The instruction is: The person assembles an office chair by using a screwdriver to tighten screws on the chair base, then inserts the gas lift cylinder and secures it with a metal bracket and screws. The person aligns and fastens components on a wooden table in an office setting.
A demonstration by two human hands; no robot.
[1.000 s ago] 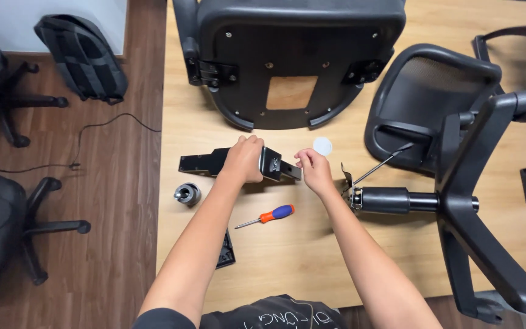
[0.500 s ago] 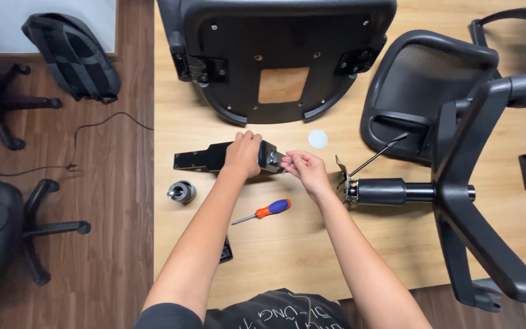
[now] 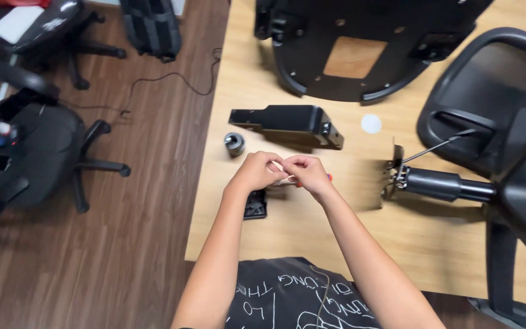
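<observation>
Black castor wheel (image 3: 234, 144) stands on the light wooden board (image 3: 336, 244), left of the hands. Left hand (image 3: 255, 172) and right hand (image 3: 307, 173) meet fingertip to fingertip, pinching a small pale part too small to identify. Orange screwdriver handle (image 3: 329, 178) shows just beside the right hand. Black mechanism bracket (image 3: 287, 123) lies just beyond; gas-lift cylinder (image 3: 442, 184) lies further right.

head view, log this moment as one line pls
left hand: meets right, fingers pinched | right hand: over screwdriver | held item: too small to tell | black bracket: on table, untouched
</observation>
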